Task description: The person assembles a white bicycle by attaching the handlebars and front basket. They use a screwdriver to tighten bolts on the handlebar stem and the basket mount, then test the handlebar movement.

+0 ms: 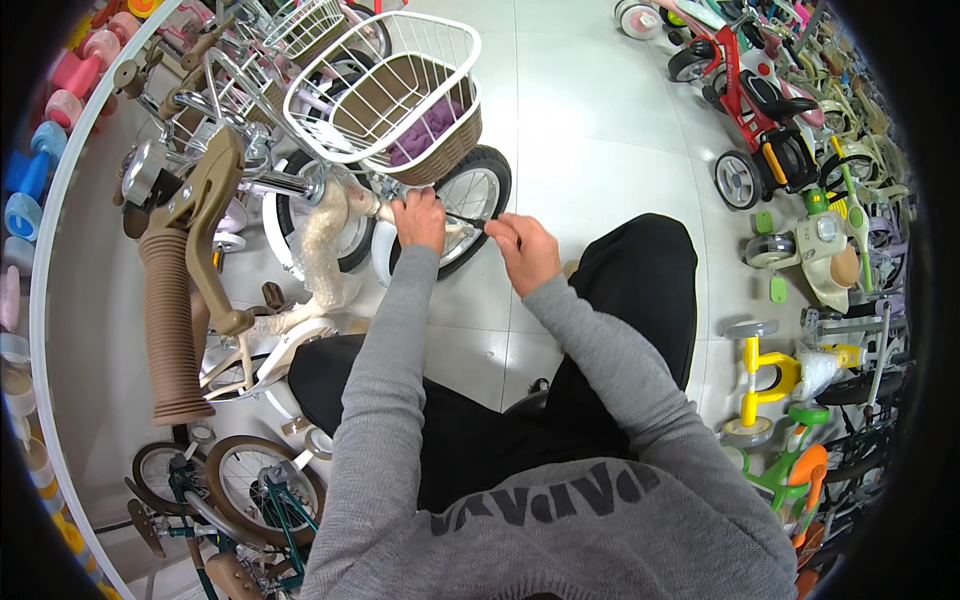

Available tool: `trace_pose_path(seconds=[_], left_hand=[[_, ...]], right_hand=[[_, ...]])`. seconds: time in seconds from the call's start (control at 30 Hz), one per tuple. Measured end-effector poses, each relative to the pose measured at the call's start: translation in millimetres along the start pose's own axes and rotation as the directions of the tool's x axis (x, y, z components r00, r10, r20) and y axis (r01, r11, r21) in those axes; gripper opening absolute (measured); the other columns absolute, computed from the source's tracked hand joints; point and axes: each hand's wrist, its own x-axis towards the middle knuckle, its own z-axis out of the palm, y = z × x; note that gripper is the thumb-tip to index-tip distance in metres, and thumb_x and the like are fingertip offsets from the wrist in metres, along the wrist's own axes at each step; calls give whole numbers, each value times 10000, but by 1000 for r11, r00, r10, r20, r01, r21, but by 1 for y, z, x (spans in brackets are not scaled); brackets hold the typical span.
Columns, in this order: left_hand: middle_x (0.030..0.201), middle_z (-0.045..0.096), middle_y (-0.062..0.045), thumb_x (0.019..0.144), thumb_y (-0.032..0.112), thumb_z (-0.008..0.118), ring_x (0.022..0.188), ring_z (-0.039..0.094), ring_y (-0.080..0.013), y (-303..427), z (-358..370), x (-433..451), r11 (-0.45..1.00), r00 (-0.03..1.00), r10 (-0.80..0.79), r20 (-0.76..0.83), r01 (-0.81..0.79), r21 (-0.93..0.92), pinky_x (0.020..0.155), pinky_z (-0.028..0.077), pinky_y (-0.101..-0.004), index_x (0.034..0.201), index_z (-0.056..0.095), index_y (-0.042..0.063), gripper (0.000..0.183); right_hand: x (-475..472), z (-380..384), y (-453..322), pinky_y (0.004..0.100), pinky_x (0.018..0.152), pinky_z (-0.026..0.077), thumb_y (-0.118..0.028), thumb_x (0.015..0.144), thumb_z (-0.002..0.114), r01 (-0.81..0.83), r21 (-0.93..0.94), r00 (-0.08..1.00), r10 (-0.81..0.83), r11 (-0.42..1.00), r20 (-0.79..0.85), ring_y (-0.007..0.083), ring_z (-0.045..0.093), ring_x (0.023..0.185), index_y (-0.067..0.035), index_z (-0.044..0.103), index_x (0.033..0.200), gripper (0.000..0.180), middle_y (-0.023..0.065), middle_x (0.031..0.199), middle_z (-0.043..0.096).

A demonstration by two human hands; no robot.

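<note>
My right hand [527, 251] is closed around the dark handle of a thin tool [474, 222], perhaps a screwdriver. The tool's shaft points left toward my left hand [420, 219], whose fingers are curled at the fork above the front wheel [480, 199] of a child's bicycle. What those fingertips touch is hidden. Over the wheel sits a white wire basket [300, 112] with a brown woven lower part [442, 159] and a purple bundle [427, 131] inside. Bubble wrap [322, 240] covers the cream frame. A brown grip [171, 330] with a brake lever [206, 232] stands close to the camera.
More bicycles with baskets [304, 30] crowd behind this one. A green bicycle with brown tyres [262, 491] stands at lower left, beside a white-edged shelf [45, 247] of colourful toys. Along the right are a red tricycle [739, 97], a cream ride-on scooter [821, 251] and a yellow ride-on toy [780, 379].
</note>
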Motion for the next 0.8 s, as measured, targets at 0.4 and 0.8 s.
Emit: trace_pose_path(seconds=[0.4,0.8], left_hand=[[930,587,-17,718,121,588,908,520,-215,-2,10,-6,1000,993,4,-119,-8,-30,772,361,-413,705,641,102,58],[941,593,-12,700,107,596,905,520,-208,-2,10,-6,998,986,-5,-165,-7,-69,763,367,-400,697,634,100,39]], right_hand=[[-17,17,10,272,498,450,-263,887,663,-220,113,975,222,969,0,138,543,533,-24,549,1061,317,66,723,584],[-24,17,29,243,457,381,-283,910,632,-196,253,976,213,947,-42,118,490,555,-28,555,1041,297,66,720,577]])
